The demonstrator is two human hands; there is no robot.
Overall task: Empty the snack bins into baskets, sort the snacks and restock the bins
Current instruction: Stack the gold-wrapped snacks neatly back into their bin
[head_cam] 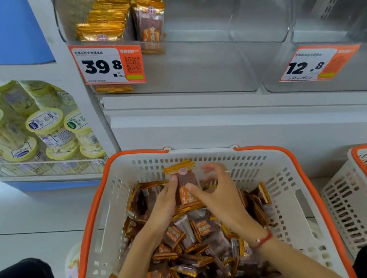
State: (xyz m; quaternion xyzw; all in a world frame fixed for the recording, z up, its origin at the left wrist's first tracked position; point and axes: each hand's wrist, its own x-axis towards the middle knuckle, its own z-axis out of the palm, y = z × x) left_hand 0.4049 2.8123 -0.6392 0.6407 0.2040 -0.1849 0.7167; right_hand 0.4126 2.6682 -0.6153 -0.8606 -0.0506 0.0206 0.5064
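A white basket (124,193) with an orange rim sits at 6 o'clock, heaped with small brown-and-gold snack packs (193,254). Over the heap, the left hand (165,202) and right hand (217,192) together hold a stack of packs (184,185) upright, fingers curled round its sides. At 3 o'clock a second basket (350,205) stands on the floor. Beyond, at 12 o'clock, a clear bin (191,67) holds rows of the same packs at its left end behind a 39.8 price tag (103,65). A bin (355,69) at 2 o'clock carries a 12.8 tag (312,63). Tubs (48,126) fill a shelf at 10 o'clock.
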